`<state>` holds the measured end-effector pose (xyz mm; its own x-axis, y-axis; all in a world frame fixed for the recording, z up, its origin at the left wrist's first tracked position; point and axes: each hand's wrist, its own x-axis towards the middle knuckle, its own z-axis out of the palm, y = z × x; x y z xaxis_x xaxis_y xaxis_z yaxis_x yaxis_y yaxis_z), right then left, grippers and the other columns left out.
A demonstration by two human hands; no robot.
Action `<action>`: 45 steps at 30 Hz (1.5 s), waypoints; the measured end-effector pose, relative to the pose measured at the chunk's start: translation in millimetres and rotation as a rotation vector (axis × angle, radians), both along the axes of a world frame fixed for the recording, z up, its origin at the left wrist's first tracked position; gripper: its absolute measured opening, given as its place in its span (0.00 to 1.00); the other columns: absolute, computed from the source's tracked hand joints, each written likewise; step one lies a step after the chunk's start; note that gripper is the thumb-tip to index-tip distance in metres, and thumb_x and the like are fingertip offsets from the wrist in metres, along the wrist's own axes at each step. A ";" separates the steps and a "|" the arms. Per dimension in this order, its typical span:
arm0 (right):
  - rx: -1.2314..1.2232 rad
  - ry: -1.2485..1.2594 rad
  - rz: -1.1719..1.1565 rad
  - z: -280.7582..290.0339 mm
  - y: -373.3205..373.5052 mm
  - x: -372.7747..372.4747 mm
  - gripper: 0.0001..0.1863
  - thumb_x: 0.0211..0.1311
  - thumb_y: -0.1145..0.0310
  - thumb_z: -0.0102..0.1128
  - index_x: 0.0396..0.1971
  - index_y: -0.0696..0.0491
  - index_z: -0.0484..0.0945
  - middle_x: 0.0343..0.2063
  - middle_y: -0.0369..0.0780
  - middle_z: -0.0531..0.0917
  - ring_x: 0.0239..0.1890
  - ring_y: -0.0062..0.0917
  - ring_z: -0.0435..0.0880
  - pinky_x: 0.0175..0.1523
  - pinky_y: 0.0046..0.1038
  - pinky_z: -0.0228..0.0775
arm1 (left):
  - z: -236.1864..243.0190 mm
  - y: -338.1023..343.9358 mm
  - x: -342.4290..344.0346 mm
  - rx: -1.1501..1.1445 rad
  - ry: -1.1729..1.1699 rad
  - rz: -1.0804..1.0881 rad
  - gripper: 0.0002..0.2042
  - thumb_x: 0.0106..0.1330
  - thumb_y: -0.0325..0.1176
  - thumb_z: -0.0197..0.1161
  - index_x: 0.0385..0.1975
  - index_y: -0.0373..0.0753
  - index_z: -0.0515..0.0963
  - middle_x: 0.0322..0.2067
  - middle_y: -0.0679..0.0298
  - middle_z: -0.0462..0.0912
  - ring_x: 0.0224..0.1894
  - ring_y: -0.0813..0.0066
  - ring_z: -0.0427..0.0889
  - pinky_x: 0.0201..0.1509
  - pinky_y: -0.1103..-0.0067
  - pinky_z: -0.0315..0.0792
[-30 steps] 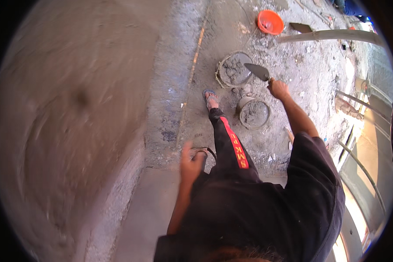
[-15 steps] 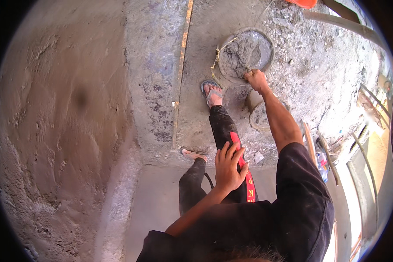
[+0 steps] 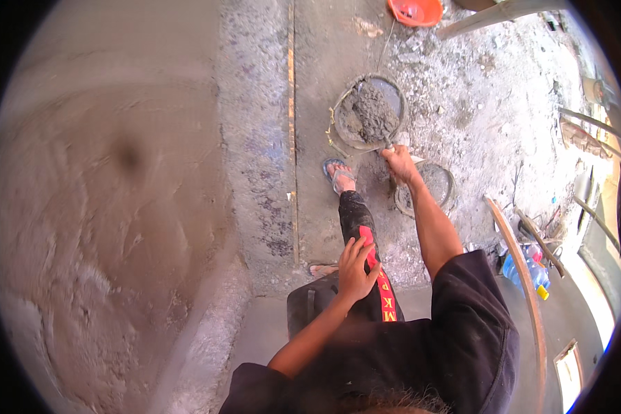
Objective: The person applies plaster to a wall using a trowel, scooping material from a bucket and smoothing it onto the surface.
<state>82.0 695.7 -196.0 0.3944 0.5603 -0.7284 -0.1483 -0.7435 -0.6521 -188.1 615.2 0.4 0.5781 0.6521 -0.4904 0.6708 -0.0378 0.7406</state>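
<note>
My right hand (image 3: pixel 399 165) reaches down and grips the handle of a trowel (image 3: pixel 388 141), whose blade is dug into grey mortar (image 3: pixel 372 114) heaped in a round metal pan (image 3: pixel 400 93) on the ground. My left hand (image 3: pixel 356 265) rests flat on my thigh, over black trousers with a red stripe (image 3: pixel 381 286). My foot in a sandal (image 3: pixel 338 176) stands just left of the pan.
A second round pan (image 3: pixel 443 185) lies right of my right hand. An orange bowl (image 3: pixel 415 10) sits at the top. A plastered wall (image 3: pixel 110 207) fills the left. A wooden strip (image 3: pixel 291 131) runs along the ground. Planks, pipes and a blue bottle (image 3: pixel 528 270) lie at right.
My right hand brought the trowel from above the pans down into the mortar pan. My left hand moved from beside my leg onto the thigh. The view shifted closer.
</note>
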 end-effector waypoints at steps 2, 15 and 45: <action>0.120 0.089 -0.056 61.7 -2.6 -21.0 0.10 0.61 0.67 0.56 0.21 0.53 0.71 0.13 0.32 0.70 0.11 0.18 0.67 0.17 0.25 0.60 | 4.8 -24.9 -15.9 -0.019 -0.036 0.034 0.25 0.62 0.41 0.66 0.58 0.40 0.73 0.65 0.51 0.67 0.69 0.47 0.61 0.70 0.59 0.58; 1.319 0.252 -0.558 661.1 25.7 -191.7 0.09 0.66 0.72 0.53 0.45 0.52 0.67 0.26 0.35 0.72 0.19 0.20 0.73 0.21 0.26 0.68 | 119.2 -163.3 -403.0 -0.053 0.393 0.539 0.32 0.66 0.59 0.56 0.64 0.42 0.70 0.62 0.51 0.72 0.63 0.52 0.72 0.67 0.66 0.65; -0.034 -0.713 0.980 275.3 -21.2 -44.6 0.17 0.59 0.60 0.55 0.46 0.52 0.73 0.35 0.51 0.84 0.39 0.47 0.84 0.43 0.49 0.75 | 138.7 -59.6 -208.1 -0.154 0.176 0.451 0.26 0.68 0.48 0.61 0.56 0.31 0.73 0.49 0.43 0.81 0.53 0.49 0.80 0.57 0.64 0.72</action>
<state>37.4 674.5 79.3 0.1326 0.8308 -0.5405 0.8713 -0.3577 -0.3360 -396.3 555.6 139.1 0.1552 0.7302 -0.6654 0.7103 0.3857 0.5889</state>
